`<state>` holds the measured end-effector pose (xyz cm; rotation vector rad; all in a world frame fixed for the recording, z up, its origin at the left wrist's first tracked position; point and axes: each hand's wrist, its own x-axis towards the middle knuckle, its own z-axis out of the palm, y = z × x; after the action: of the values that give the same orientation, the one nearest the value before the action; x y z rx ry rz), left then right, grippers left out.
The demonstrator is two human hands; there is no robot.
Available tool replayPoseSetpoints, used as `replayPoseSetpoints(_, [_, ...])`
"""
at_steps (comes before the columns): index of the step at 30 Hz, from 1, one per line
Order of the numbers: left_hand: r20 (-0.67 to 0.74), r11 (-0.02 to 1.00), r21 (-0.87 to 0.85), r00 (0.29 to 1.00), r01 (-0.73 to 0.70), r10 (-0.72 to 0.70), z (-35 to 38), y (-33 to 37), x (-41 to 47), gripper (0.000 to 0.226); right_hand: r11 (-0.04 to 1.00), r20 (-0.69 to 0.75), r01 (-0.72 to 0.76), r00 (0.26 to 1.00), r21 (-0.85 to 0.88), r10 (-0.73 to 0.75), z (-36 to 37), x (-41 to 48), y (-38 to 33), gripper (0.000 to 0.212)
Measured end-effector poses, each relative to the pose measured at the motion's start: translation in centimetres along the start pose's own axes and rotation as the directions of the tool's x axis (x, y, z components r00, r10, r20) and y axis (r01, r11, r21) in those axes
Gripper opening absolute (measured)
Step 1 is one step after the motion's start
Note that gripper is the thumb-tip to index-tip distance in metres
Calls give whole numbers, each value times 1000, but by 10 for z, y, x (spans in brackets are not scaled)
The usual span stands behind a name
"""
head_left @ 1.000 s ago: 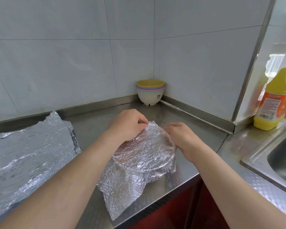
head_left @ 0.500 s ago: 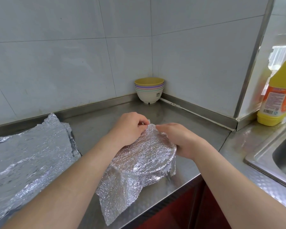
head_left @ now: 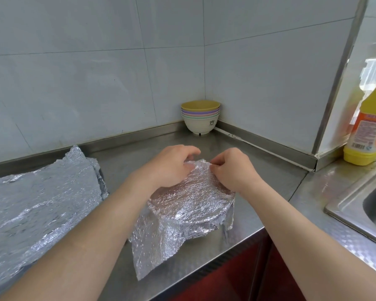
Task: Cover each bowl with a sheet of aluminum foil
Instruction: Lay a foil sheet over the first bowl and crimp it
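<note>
**Q:** Fig.: where's the task obj.?
**A:** Foil sheet point(head_left: 191, 203) is draped over a bowl near the table's point(head_left: 269, 174) front edge. The bowl itself is hidden; only its round outline shows.

**Q:** Hands?
**A:** Left hand point(head_left: 167, 168) & right hand point(head_left: 232, 170) are both at the far rim, fingers curled, pinching foil there, close together.

**Q:** Relation governing the next move?
**A:** A loose flap trails from the rim toward near-left, long axis approx. diagonal to the table edge. It lies on the person's side of both hands, w/ the left hand nearer. Prob. next: tuck it down.

**Q:** Remaining?
**A:** Stack of bowls point(head_left: 200, 117) in the far corner is uncovered. Spare foil point(head_left: 37, 203) lies at left, well apart from it.
</note>
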<state>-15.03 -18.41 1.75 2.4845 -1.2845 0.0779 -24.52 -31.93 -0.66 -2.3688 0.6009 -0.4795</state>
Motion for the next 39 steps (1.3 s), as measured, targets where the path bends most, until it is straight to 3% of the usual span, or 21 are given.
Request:
replayPoseSetpoints(6, [36, 989, 114, 994, 94, -99, -23, -3, -50, 44, 978, -127, -72, 991, -193, 48, -13, -10, 7, 12])
replayPoseSetpoints(9, [86, 994, 32, 990, 105, -107, -13, 7, -72, 61, 962, -142, -78, 989, -262, 41, -15, -12, 9, 18])
replayPoseSetpoints(13, [104, 995, -34, 990, 95, -91, 5, 18, -88, 84, 961, -149, -92, 987, -260, 54, -14, -10, 5, 13])
replayPoseSetpoints(17, [59, 997, 60, 997, 47, -51, 19, 10, -88, 82, 973, -140, -104, 987, -206, 76, -14, -9, 4, 7])
replayPoseSetpoints(21, [60, 999, -8, 998, -32, 32, 15, -7, -88, 90, 989, -117, -110, 988, -97, 99, -15, -15, 8, 15])
replayPoseSetpoints(24, [48, 999, -31, 999, -17, 19, 5, -14, -84, 82, 990, -72, -105, 991, 93, 112, -18, -19, 22, 27])
replayPoseSetpoints(26, [-88, 1000, -31, 996, -3, 0, 0, -6, -84, 62, 971, -65, -58, 995, 234, 75, -20, -18, 35, 20])
replayPoseSetpoints(27, [-185, 999, -38, 983, -27, 20, 1, 5, -83, 48, 962, -64, -29, 997, 271, 48, -23, -18, 42, 27])
replayPoseSetpoints(29, [-292, 996, -5, 953, -86, 81, 9, 37, -85, 34, 958, 3, 12, 1000, 286, -13, -28, -17, 51, 51])
replayPoseSetpoints(32, [-257, 984, 166, 960, -70, 111, 37, 78, -82, 57, 957, 141, 54, 985, 286, -98, -27, -11, 54, 66])
replayPoseSetpoints(36, [-351, 955, 291, 923, -51, 156, 53, 86, -77, 32, 963, 232, 117, 957, 243, -175, -16, 7, 49, 66])
replayPoseSetpoints(39, [-371, 952, 286, 903, -109, 215, 53, 73, -79, 15, 962, 178, 218, 953, 166, -246, -5, 17, 51, 52])
